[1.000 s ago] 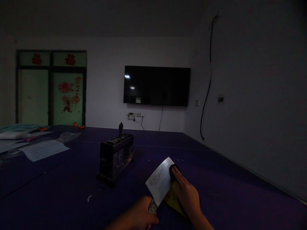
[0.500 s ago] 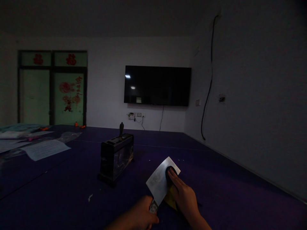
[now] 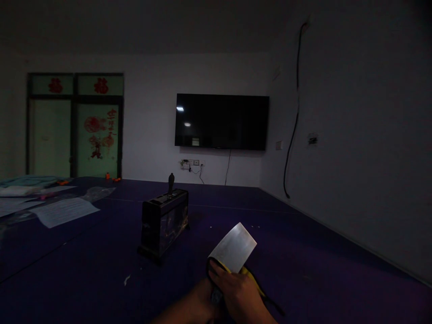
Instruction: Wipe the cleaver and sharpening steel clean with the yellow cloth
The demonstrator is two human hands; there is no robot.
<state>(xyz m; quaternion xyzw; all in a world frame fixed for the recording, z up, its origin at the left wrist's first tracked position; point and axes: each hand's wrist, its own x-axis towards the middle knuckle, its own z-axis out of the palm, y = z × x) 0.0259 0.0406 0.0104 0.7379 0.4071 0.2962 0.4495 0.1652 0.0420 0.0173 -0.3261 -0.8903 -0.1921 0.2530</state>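
A cleaver with a broad, pale metal blade (image 3: 234, 246) points up and away from me, low in the middle of the view. My left hand (image 3: 197, 302) is wrapped round its handle, which is mostly hidden. My right hand (image 3: 240, 292) presses a black and yellow cloth (image 3: 251, 275) over the lower part of the blade, close to the handle. One dark end of the cloth hangs out to the right. Left of the blade stands a black knife block (image 3: 165, 220) on the table, with one dark handle (image 3: 171, 183) sticking up from its top.
The dark purple table (image 3: 111, 261) reaches to the far wall. Papers (image 3: 65, 211) and plastic wrap (image 3: 97, 193) lie at the left. Small orange items (image 3: 108, 176) sit at the far edge. A television (image 3: 221, 121) hangs on the wall, and a black cable (image 3: 292, 135) hangs at the right.
My right hand has slid with the cloth from near the blade's far end down towards the handle. The cleaver has shifted slightly to the right; my left hand still grips it.
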